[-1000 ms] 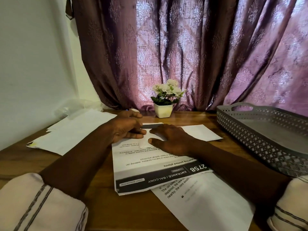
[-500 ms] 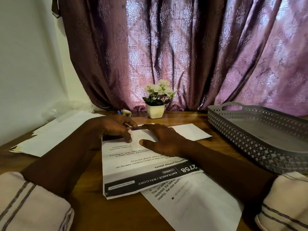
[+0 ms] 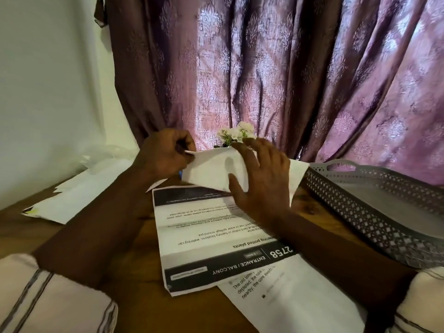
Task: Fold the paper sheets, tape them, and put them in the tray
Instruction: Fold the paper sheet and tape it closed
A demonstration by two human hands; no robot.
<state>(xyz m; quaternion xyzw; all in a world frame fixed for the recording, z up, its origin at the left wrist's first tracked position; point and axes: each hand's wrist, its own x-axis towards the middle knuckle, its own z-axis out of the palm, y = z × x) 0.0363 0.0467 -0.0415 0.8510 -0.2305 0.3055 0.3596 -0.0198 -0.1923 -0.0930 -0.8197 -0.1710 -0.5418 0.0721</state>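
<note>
A purple patterned fabric curtain [image 3: 276, 75] fills the upper frame from 11 to 3 o'clock, with a plain white wall [image 3: 48, 80] at 9 to 10 o'clock. Below them runs the brown wooden desk [image 3: 134, 282], covering the lower half. At 3 to 4 o'clock sits the grey perforated plastic tray [image 3: 374, 212], its handle cutout toward the curtain; the visible part of its floor is bare. At 5 to 6 o'clock lie printed paper sheets: a white printed sheet with black header bands [image 3: 209, 239] reading "ENTRANCE / BALCONY" and "2758", overlapping a second white printed sheet [image 3: 295, 299] beneath it at 5 o'clock. A loose stack of plain white sheets [image 3: 79, 195] lies at 9 o'clock near the wall.

Near the centre, lifted above the desk, is the white folded paper sheet [image 3: 213, 169]. The left hand [image 3: 165, 155] pinches its left corner between thumb and curled fingers. The right hand [image 3: 262, 176] lies over its right part with fingers spread and thumb pressed on the near face. Behind them at 12 o'clock, small white artificial flowers [image 3: 236, 134] show above the paper, their pot hidden.
</note>
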